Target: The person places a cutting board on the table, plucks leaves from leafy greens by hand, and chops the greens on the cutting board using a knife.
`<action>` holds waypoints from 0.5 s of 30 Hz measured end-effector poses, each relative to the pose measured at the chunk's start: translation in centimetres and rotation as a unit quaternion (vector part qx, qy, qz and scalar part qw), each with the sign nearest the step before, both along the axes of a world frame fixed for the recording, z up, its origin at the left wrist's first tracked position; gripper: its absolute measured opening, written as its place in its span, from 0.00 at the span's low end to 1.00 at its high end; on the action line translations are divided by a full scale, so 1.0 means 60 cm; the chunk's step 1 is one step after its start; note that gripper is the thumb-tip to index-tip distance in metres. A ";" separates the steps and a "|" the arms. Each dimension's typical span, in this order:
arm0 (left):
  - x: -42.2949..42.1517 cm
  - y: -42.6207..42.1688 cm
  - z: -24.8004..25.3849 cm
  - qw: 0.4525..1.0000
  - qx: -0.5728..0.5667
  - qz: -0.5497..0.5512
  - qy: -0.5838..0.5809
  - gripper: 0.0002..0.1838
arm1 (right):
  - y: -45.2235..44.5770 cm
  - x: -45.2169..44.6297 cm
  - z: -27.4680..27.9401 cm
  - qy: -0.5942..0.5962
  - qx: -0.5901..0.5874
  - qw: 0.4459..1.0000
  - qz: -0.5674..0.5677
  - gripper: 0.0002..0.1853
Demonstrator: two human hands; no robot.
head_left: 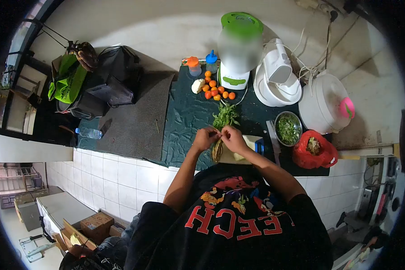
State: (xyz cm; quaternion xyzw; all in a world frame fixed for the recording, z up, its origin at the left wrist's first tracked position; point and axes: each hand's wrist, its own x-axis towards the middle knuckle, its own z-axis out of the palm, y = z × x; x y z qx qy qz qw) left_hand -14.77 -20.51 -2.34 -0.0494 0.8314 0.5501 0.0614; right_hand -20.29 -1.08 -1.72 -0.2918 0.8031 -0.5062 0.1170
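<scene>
so, left hand (205,138) and right hand (233,138) meeting, fingertips pinched, pinched bit too small to tell, bushy bunch of green leaves (226,116) just beyond on dark green cloth (184,121), round metal bowl of greens (288,129) to the right

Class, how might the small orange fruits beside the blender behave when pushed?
The fruits would probably roll, since they look round. A pushed one might knock its neighbours, as they lie clustered. Wrinkles in the green cover could stop some.
</scene>
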 end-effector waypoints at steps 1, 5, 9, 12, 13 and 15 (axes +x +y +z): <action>-0.001 -0.006 -0.007 0.996 -0.079 0.021 0.034 0.09 | 0.002 -0.001 -0.004 -0.001 0.000 1.000 0.002 0.09; -0.001 -0.009 -0.022 0.988 0.007 0.144 0.057 0.10 | 0.002 -0.022 -0.013 -0.061 -0.028 0.998 -0.004 0.05; -0.010 -0.003 -0.049 0.975 0.125 0.184 0.021 0.14 | -0.014 -0.030 -0.015 -0.167 -0.066 0.984 -0.014 0.03; -0.019 -0.008 -0.047 0.964 0.175 0.180 -0.088 0.23 | -0.020 -0.029 -0.043 -0.242 -0.071 0.968 0.007 0.05; -0.012 -0.006 -0.034 0.969 0.116 0.174 -0.132 0.27 | -0.024 -0.024 -0.039 -0.281 -0.108 0.954 -0.001 0.05; 0.004 -0.009 -0.053 0.981 0.062 0.150 -0.110 0.40 | -0.027 -0.013 -0.042 -0.320 -0.145 0.936 -0.007 0.05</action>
